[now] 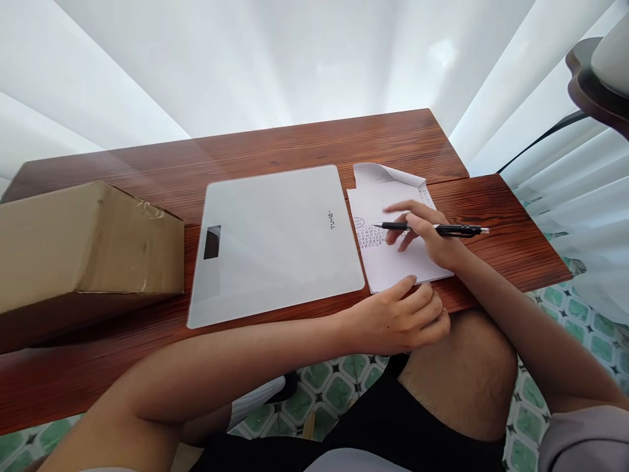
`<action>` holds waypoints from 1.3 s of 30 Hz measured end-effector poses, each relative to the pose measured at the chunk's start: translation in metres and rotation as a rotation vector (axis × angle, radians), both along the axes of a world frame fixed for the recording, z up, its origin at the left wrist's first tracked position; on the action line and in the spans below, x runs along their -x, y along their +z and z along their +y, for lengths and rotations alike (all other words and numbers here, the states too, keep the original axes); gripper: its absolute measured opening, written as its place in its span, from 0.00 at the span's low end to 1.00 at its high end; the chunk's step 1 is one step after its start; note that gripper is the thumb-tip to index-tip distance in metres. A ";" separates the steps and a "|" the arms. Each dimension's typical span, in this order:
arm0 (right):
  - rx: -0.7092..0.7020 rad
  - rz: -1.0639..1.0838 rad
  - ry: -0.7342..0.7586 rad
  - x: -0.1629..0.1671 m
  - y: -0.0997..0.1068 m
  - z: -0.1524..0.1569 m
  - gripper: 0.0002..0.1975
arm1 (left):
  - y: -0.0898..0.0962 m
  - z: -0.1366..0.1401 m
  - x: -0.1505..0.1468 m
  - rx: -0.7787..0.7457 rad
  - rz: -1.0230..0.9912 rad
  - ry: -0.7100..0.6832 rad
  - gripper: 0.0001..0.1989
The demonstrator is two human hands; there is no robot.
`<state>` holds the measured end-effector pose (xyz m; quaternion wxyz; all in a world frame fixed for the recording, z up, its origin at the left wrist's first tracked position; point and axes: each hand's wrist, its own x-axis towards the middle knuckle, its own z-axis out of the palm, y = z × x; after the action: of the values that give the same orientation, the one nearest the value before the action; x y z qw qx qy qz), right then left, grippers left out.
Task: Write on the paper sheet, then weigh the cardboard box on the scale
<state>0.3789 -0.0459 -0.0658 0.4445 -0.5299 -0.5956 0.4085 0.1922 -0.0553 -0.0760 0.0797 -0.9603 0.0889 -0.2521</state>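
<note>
Both hands on paper [393,262]; right hand [426,235] grips pen [432,228].

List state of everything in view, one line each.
Right hand: gripping pen.
Pen: held level, tip over paper.
Paper: flat, far corner curled.
Left hand: loosely curled, fingertips on paper edge.
Scale: flat, display dark.
Cardboard box: closed, dented.

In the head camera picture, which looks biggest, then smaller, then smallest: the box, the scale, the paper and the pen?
1. Scale and box: too alike; the box sits nearer and is cut off.
2. Paper.
3. Pen.
</note>
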 end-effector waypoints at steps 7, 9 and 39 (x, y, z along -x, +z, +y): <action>-0.063 -0.294 -0.167 0.010 -0.006 0.000 0.15 | 0.000 -0.001 0.000 0.068 0.102 0.047 0.15; -0.049 -0.303 -0.142 0.011 -0.006 0.000 0.14 | -0.001 -0.001 0.000 0.094 0.124 0.067 0.15; -0.016 -0.352 -0.143 0.011 -0.011 0.001 0.17 | -0.005 -0.003 -0.001 0.139 0.108 0.087 0.14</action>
<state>0.3679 -0.0445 -0.0771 0.3656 -0.6307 -0.6282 0.2718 0.1935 -0.0587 -0.0809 0.0187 -0.9786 0.0334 -0.2020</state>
